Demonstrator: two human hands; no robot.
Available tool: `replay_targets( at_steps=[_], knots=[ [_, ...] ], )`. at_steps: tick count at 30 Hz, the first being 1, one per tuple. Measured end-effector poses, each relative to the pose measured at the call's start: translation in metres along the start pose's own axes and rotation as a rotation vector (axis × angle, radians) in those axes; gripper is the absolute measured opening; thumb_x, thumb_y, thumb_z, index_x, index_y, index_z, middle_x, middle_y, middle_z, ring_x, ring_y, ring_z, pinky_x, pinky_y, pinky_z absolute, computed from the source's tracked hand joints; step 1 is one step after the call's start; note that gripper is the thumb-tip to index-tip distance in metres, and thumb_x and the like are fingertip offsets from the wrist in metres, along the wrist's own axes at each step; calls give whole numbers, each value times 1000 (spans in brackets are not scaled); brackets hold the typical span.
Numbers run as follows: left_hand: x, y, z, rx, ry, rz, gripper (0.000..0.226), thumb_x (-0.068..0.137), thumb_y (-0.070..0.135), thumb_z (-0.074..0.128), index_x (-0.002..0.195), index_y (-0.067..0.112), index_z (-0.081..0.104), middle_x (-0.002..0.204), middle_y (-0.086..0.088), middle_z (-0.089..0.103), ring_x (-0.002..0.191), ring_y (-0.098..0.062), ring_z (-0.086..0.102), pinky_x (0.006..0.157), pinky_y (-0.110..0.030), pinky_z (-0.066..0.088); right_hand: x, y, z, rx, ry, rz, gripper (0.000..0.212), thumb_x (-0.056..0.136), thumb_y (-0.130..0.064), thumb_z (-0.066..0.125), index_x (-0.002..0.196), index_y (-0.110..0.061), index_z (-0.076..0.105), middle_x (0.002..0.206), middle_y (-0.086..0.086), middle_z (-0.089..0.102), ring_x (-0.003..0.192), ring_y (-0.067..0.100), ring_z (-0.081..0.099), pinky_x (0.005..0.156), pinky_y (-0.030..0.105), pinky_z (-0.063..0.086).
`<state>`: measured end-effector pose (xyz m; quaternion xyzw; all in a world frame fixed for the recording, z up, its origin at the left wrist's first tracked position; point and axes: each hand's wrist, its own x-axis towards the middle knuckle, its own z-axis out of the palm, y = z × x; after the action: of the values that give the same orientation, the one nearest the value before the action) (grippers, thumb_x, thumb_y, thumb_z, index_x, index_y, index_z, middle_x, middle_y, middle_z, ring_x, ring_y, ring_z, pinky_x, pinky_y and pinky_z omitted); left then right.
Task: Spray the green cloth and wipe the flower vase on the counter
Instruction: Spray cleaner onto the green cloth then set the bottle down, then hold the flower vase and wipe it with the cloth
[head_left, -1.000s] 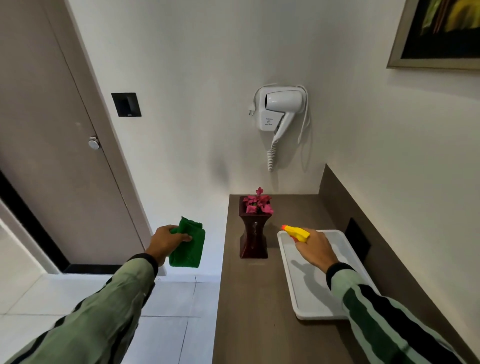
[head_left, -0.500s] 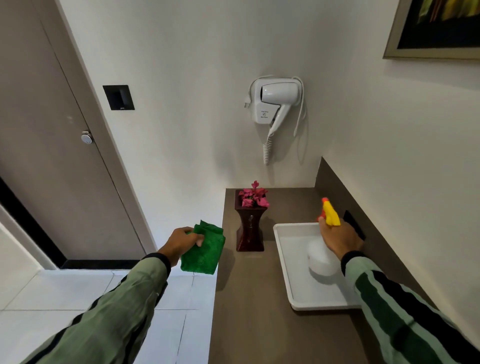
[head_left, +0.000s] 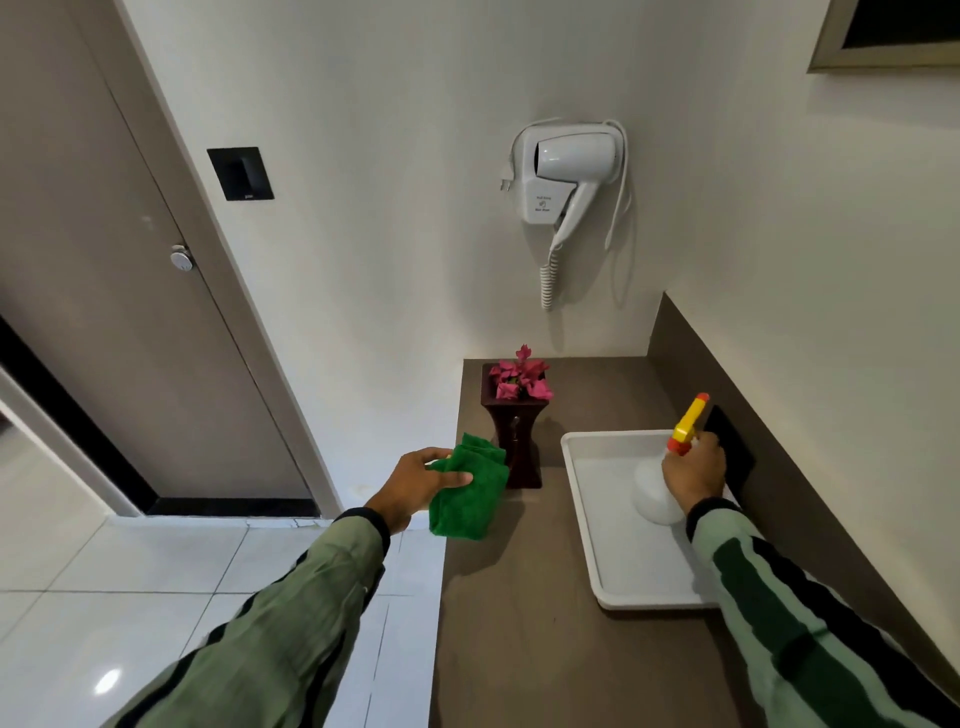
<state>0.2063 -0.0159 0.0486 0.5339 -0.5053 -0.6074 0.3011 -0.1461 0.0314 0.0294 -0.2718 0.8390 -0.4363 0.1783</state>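
A dark brown flower vase (head_left: 514, 441) with pink flowers (head_left: 521, 375) stands at the back left of the brown counter (head_left: 519, 597). My left hand (head_left: 415, 486) grips a folded green cloth (head_left: 470, 491), held over the counter's left edge right in front of the vase's lower part. My right hand (head_left: 693, 470) grips a white spray bottle (head_left: 654, 491) with a yellow and orange trigger head (head_left: 688, 422). The bottle stands upright in the white tray (head_left: 613, 551), nozzle pointing up and away.
A white hair dryer (head_left: 569, 176) hangs on the wall above the counter, its coiled cord dangling. A dark socket plate (head_left: 730, 441) sits on the backsplash behind the tray. A door (head_left: 104, 312) and white tiled floor (head_left: 104, 597) lie to the left.
My left hand has carried the green cloth rightward, up to the vase. My right hand has stood the spray bottle upright in the tray, farther back than a second ago.
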Motion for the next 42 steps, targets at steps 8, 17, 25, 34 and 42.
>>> replay_targets(
  at_steps=[8,17,25,34,42],
  knots=[
    [6,4,1,-189,-195,-42,42,87,1,67,128,7,62,125,-15,70,110,-30,69,88,-40,59,-108,-10,38,263,-508,-168,33,79,-43,74,104,-28,58,97,-4,66,94,19,66,63,27,52],
    [22,30,7,294,-157,268,42,85,29,75,125,19,64,125,-7,68,115,-21,64,102,-44,50,-123,-16,88,840,-783,125,56,66,-11,84,118,-16,64,112,7,74,101,22,72,76,34,60],
    [88,69,-9,1262,22,576,66,102,53,29,157,17,20,168,-4,9,154,-20,5,123,-50,10,-100,-1,100,565,-342,281,52,78,0,67,126,-10,49,118,13,63,103,32,60,93,47,52],
    [129,75,0,1520,-165,517,90,91,74,13,157,16,-4,167,-1,-8,152,-14,-16,121,-56,-11,-133,-64,139,271,213,-98,63,89,-9,61,145,-2,32,141,23,50,126,38,50,105,42,40],
    [135,76,-3,1517,-237,521,79,97,64,6,157,14,-6,167,-2,-10,152,-15,-15,122,-52,-12,-148,-89,198,388,127,-126,68,92,0,56,149,-4,20,158,19,26,143,35,31,116,43,31]
  ],
)
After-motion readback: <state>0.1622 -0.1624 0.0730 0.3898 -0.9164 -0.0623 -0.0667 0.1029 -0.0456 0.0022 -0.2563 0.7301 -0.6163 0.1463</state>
